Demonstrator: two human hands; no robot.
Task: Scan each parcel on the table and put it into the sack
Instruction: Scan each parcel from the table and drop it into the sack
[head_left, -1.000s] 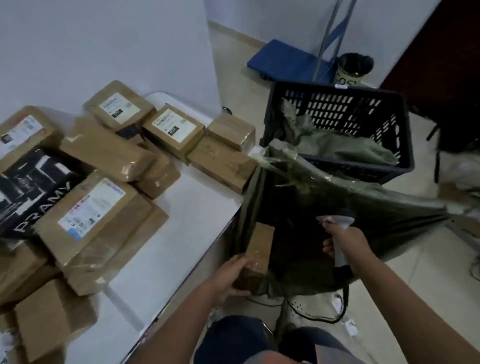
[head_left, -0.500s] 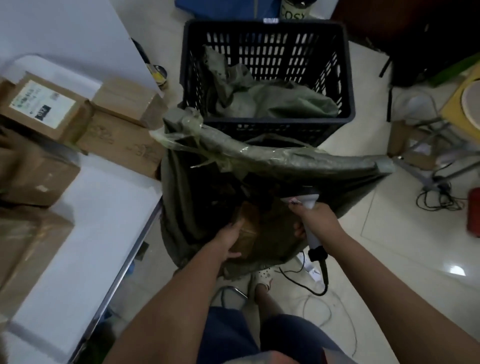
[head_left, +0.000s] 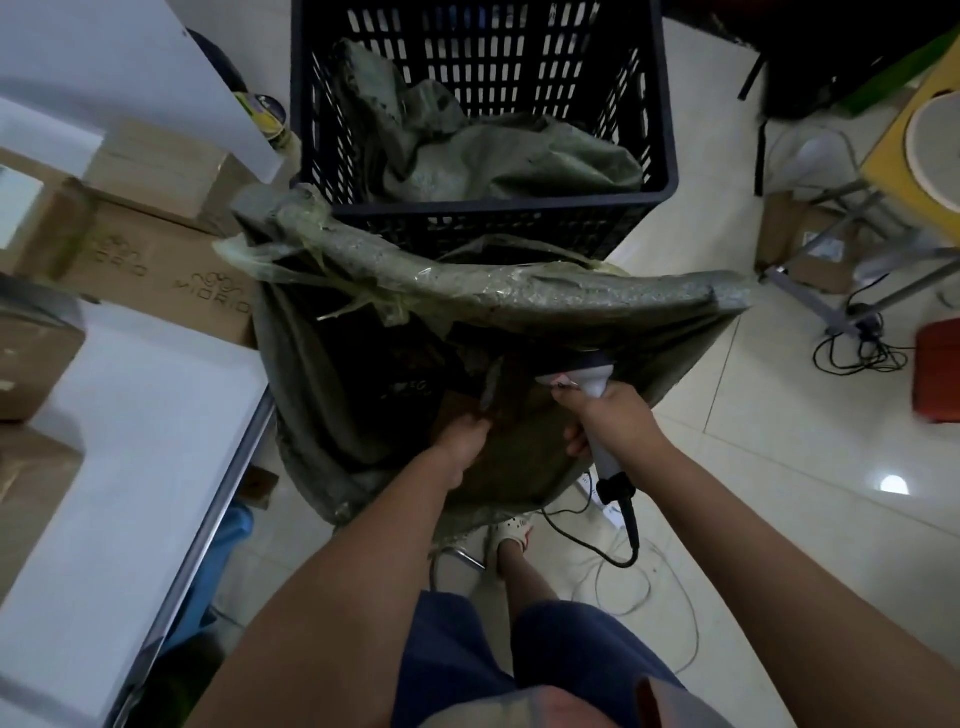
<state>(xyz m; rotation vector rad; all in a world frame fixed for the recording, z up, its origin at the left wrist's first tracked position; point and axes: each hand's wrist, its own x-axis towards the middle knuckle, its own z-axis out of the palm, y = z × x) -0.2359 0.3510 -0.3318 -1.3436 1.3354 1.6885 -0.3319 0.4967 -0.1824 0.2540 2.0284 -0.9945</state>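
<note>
We have some brown boxes left on the desk to scan, and our left hand holds one parcel down inside the green sack, while our right hand grips the scanner.

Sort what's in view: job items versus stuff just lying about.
Job: sack; parcel going in, at left hand; scanner gripped by right hand; parcels on table.
Lying about: black crate; floor cables; red object.
</note>
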